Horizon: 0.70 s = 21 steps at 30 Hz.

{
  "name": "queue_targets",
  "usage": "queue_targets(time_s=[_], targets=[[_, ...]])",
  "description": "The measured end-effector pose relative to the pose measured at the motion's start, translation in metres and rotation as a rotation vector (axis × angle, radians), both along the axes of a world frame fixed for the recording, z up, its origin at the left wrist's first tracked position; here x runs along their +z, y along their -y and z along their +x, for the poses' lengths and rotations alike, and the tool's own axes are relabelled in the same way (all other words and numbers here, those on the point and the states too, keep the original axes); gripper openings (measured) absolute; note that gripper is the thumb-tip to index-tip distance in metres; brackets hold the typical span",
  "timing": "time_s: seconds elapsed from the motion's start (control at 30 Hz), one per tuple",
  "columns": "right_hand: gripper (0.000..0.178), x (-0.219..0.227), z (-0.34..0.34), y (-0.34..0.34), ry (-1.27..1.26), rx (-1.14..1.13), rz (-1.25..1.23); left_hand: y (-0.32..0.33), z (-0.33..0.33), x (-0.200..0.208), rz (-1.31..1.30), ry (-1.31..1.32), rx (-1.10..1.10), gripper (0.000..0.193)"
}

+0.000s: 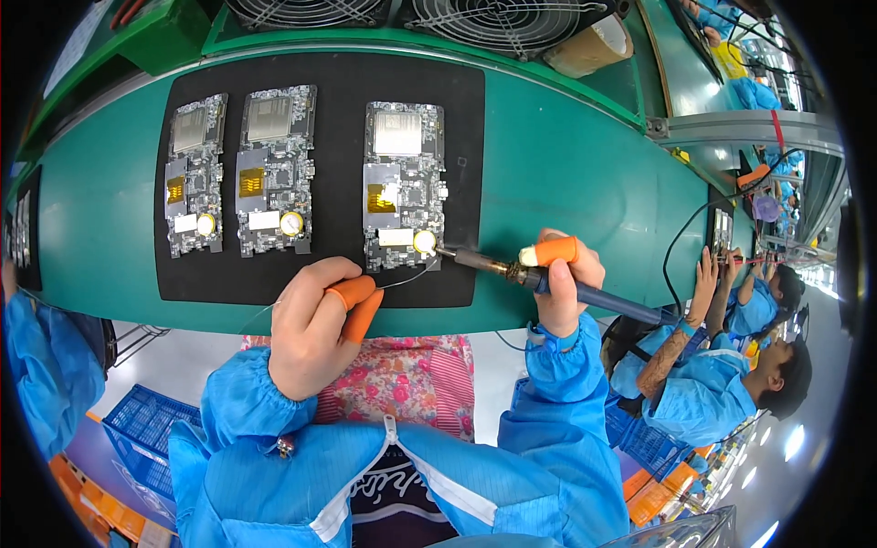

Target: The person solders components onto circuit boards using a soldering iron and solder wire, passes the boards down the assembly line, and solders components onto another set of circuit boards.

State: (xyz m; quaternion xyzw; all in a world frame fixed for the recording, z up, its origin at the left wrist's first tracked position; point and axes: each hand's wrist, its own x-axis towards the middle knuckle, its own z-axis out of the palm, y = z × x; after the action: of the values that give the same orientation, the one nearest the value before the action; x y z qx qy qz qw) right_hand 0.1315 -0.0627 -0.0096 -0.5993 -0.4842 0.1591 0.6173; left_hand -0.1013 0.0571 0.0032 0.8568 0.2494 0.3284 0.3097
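Note:
Three circuit boards lie in a row on a black mat [338, 164]. My right hand [565, 283], with an orange finger cot, is closed round a soldering iron [489, 263]. Its tip reaches the lower right of the right-hand circuit board [406, 183], beside a round coin cell [425, 242]. My left hand [320, 320], wearing two orange finger cots, pinches a thin solder wire [406, 278] whose end runs up to the iron's tip. Further left lie the middle circuit board [277, 173] and the left circuit board [195, 178], both apart from my hands.
Fans with wire guards [502, 23] and a roll of tape [594, 46] stand along the back. The iron's black cable [681, 237] loops at right. Co-workers sit on both sides; blue crates [146, 434] stand below the green table [566, 164].

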Motion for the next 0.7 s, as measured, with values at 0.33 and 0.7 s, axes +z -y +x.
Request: queue_targets(time_s=[0.33,0.7], targets=[[0.020,0.0077,-0.0002,-0.0045,0.109,0.159,-0.044,-0.0017,0.0038,-0.0048,0.050,-0.043,0.007,0.024],[0.017,0.0061,0.0014,-0.0046,0.138,0.180,-0.031,-0.0005,0.0086,-0.0056,0.039,-0.052,-0.019,0.024]])
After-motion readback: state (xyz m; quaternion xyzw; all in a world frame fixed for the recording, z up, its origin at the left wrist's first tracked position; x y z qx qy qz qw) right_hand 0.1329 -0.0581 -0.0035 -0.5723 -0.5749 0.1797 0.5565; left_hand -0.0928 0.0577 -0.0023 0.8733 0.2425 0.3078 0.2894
